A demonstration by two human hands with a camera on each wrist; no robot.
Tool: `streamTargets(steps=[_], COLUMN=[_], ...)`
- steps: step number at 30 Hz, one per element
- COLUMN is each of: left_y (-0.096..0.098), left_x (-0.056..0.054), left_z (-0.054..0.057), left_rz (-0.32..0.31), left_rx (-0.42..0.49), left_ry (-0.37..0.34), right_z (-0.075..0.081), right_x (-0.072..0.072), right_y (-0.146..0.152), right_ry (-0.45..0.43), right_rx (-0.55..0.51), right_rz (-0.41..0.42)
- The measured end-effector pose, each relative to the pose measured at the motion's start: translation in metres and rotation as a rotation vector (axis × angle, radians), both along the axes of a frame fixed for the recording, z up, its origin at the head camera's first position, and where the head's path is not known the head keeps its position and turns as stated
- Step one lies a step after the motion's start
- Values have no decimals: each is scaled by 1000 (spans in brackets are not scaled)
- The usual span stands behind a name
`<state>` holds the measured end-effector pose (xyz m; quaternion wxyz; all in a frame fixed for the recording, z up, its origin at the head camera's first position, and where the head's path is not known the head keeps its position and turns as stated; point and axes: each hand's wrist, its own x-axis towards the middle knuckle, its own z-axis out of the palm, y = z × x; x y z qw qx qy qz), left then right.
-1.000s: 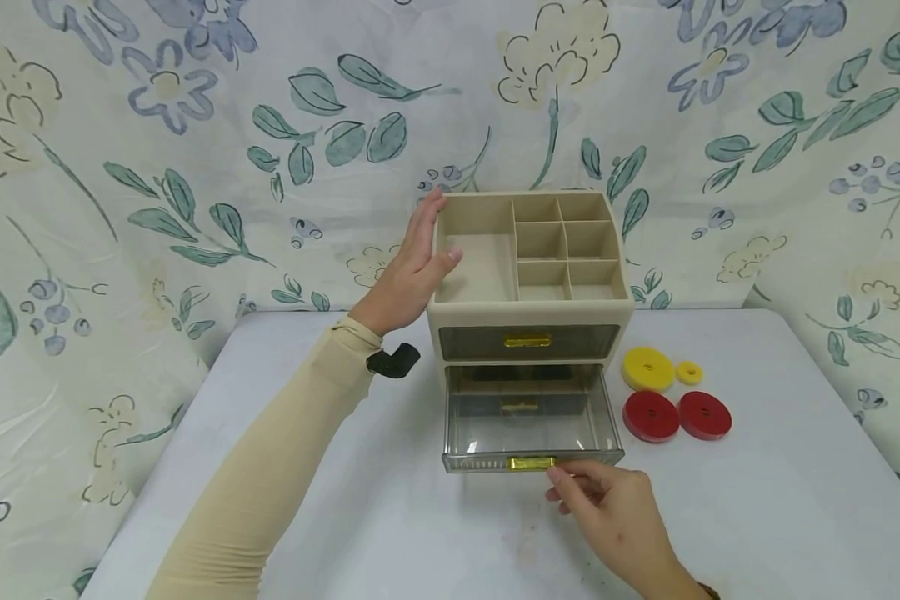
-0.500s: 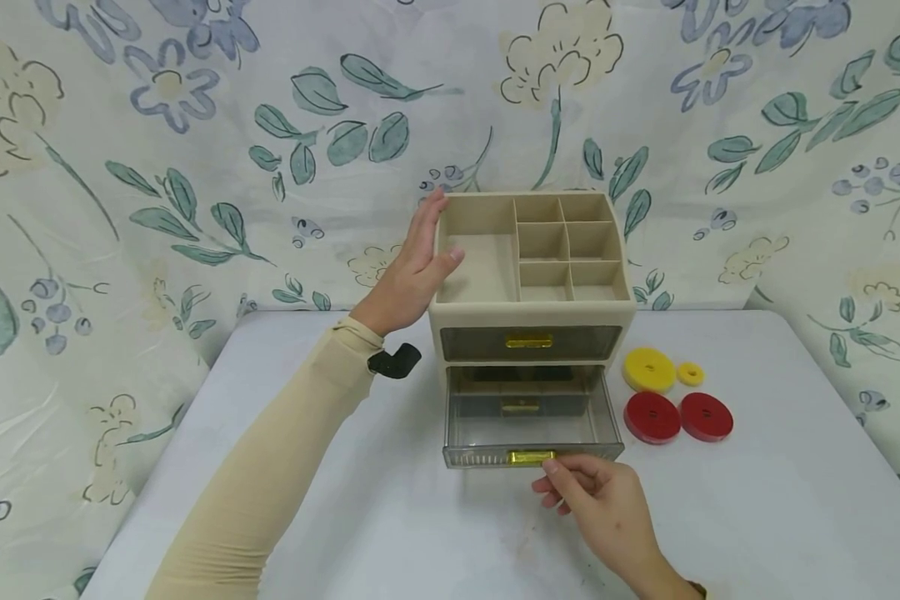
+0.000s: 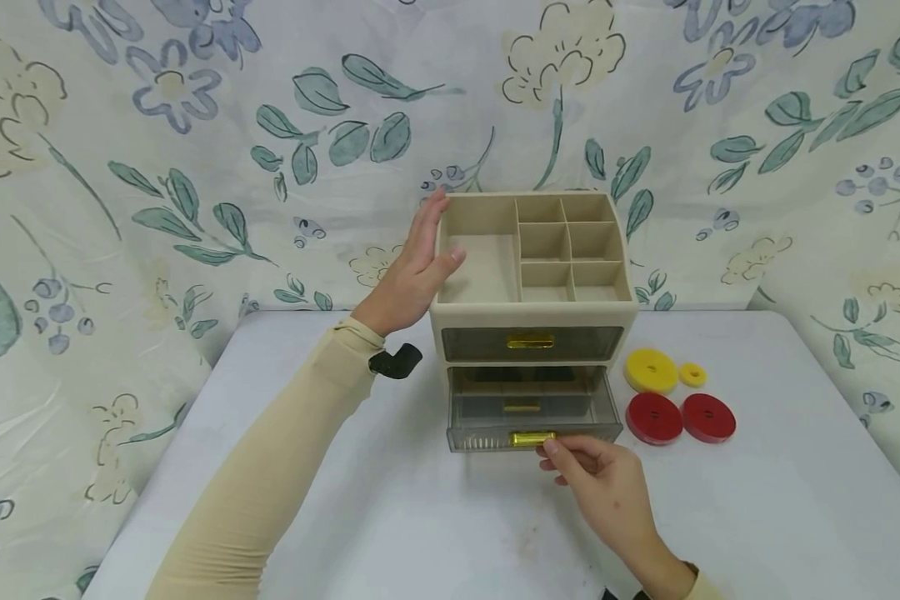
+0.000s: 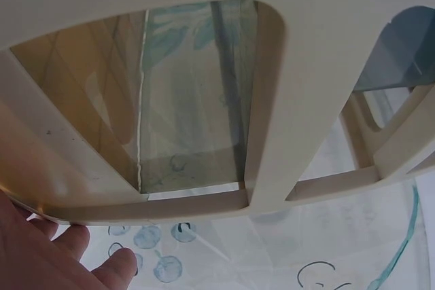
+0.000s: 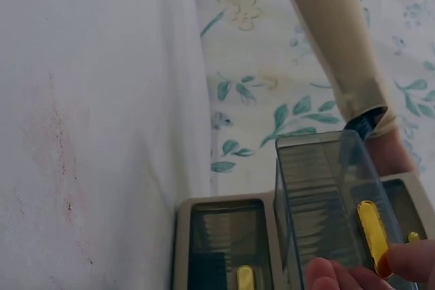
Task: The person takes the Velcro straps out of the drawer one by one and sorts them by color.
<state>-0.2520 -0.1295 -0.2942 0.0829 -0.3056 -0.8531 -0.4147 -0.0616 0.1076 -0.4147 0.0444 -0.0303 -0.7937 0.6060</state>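
Note:
A cream desktop organizer [image 3: 534,315] with compartments on top stands on the white table. Its clear grey middle drawer [image 3: 487,439] is partly pulled out; the drawer above it [image 3: 472,343] is in. My left hand [image 3: 408,275] rests along the organizer's left side, fingers straight, thumb over the top rim. In the left wrist view, those fingers [image 4: 75,242] touch the organizer's edge. My right hand [image 3: 607,487] pinches the right end of the gold handle [image 3: 531,438] on the pulled-out drawer. The right wrist view shows thumb and fingers at that handle [image 5: 372,236].
Right of the organizer lie a large yellow disc [image 3: 651,371], a small yellow ring [image 3: 692,375] and two red discs, one nearer the organizer [image 3: 654,418] and one farther right [image 3: 708,418]. Behind the table [image 3: 390,517] hangs a flowered cloth [image 3: 270,167].
The middle drawer has slid partway back into the organizer, with my right hand following at its handle. My left hand has stayed in place.

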Motion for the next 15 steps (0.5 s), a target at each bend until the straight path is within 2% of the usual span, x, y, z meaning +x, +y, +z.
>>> streamTargets(steps=[5,15], left_y=[0,0], left_x=[0,0], left_z=[0,0], left_rz=[0,-4], left_rx=[4,0], left_ry=[1,1], right_z=[-1,-9], right_x=[-6,-18], right_y=[-1,0], right_ry=[51,256], right_rx=[44,159], right_rz=[-6,-21])
